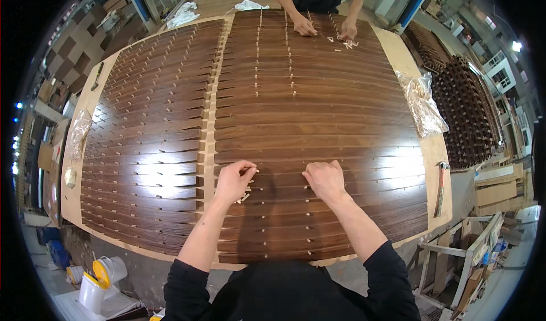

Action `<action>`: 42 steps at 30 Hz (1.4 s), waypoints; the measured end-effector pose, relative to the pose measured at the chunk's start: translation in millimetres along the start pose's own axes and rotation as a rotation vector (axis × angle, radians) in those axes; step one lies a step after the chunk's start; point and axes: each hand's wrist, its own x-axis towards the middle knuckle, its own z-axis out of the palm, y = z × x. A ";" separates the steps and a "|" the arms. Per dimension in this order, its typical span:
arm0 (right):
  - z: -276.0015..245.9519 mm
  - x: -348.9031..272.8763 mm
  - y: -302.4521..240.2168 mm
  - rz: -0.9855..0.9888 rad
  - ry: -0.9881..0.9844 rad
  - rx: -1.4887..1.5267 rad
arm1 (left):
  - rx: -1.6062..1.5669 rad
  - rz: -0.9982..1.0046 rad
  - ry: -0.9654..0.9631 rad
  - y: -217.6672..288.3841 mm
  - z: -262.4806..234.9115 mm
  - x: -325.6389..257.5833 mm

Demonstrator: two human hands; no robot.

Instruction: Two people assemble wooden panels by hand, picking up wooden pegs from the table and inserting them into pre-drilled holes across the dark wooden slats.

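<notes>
Dark brown wooden boards (318,119) lie side by side across a big pale worktop, with small holes along them. My left hand (232,181) is closed in a pinch, a short pale wooden dowel (257,171) showing at its fingertips. Several loose dowels (244,197) lie on the boards beneath its palm. Over the boards to the right, my right hand (325,180) has its fingers drawn together; what they hold, if anything, is hidden. Toward me, two rows of dowels (263,216) stick up from the boards. More rows stand at the far end.
Across the table a co-worker's hands (304,26) work near a small dowel pile (348,44). Boards with dowels (153,116) fill the left side. At the right edge lie a clear plastic bag (422,106) and a hammer (441,189); another hammer (97,76) lies far left.
</notes>
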 end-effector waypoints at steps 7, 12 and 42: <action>-1.5 4.0 -5.5 0.031 -0.124 -0.101 | 0.419 0.263 -0.071 -17.0 18.3 7.0; -0.3 -12.2 -6.5 0.155 0.005 0.149 | 0.556 0.355 -0.024 -14.3 23.4 0.4; 52.5 58.4 -119.6 -0.186 -0.074 0.141 | 0.357 0.077 -0.005 -46.4 -12.5 -10.3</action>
